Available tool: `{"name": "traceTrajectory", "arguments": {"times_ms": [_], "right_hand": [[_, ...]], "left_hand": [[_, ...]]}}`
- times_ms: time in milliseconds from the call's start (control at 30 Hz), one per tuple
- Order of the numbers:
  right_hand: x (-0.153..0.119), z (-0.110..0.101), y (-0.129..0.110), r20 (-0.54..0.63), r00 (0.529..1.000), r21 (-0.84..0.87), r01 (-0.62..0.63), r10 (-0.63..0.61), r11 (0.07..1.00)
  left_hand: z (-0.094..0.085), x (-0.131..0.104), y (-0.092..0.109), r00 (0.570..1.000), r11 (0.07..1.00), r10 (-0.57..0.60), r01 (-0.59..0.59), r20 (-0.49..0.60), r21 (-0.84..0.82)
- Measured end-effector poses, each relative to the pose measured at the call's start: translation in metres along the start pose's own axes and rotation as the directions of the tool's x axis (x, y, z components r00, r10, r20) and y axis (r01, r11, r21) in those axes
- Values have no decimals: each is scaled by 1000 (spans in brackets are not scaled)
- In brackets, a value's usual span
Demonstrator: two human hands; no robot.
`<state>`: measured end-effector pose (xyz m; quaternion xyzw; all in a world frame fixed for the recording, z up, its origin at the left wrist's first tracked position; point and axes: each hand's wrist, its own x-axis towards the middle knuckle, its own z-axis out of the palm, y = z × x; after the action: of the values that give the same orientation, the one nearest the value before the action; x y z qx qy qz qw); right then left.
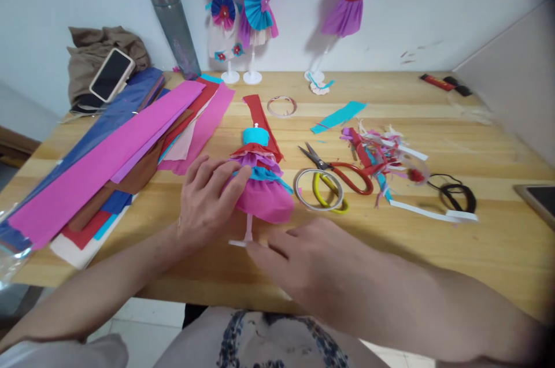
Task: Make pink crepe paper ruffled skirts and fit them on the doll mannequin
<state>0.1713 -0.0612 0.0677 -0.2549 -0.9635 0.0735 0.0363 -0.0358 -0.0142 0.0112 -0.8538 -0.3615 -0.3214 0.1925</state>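
A small crepe paper dress (265, 201) with a turquoise top and ruffled red, purple, turquoise and pink tiers stands on a white mini dress form (248, 229) before me. My left hand (208, 197) is closed at the left side of the skirt, thumb and index finger against the ruffles. Low at the right, my right hand (299, 258) is curled, with a finger or thumb at the form's white base; its other fingers are mostly hidden. Behind the dress lies a red paper strip (260, 116). Scissors with red handles (353, 176) rest to the right.
Folded crepe paper (108, 166) is piled at left, near a phone (111, 75) and a bottle (173, 27). Three dressed forms, including a purple one (353, 4), stand at the wall. Wire rolls (318, 189), paper scraps (377, 151) and black cord (459, 197) lie right.
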Motion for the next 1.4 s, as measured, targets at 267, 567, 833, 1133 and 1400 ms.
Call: {"name": "traceTrajectory", "arguments": {"times_ms": [267,567,833,1133,1400], "right_hand": [[17,-2,50,-271,896,95,-339,352,936],[31,6,52,-14,917,145,-392,398,909],[29,11,54,-31,931,276,-341,363,899],[26,6,56,-74,934,405,-292,350,866],[22,3,64,-165,902,414,-304,400,858]], "left_hand": [[4,7,4,999,999,23,-22,36,-40],[15,5,6,997,998,46,-48,-62,-46],[19,5,7,996,998,45,-49,-79,-50],[22,4,8,993,998,47,-50,-107,-30],[23,3,5,990,998,60,-61,-131,-9]]}}
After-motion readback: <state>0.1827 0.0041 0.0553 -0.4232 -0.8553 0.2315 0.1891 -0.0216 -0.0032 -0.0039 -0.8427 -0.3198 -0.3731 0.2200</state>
